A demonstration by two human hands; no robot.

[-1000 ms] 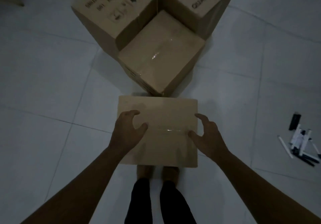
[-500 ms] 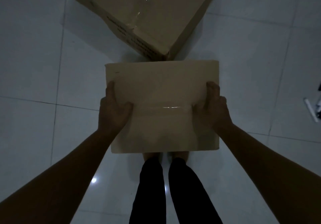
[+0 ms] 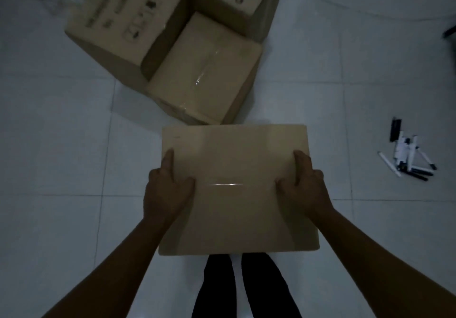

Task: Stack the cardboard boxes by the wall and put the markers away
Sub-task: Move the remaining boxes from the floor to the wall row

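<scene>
I hold the sealed cardboard box [image 3: 237, 184] in front of my legs, my left hand [image 3: 167, 189] clamped on its left edge and my right hand [image 3: 304, 187] on its right edge, thumbs on top. Just beyond it three more cardboard boxes [image 3: 204, 71] cluster on the white tiled floor [image 3: 61, 145]. The markers [image 3: 407, 154] lie scattered well apart to the right.

Both hands, which hovered over the held box [image 3: 237, 184], now grip its sides, lifted.
</scene>
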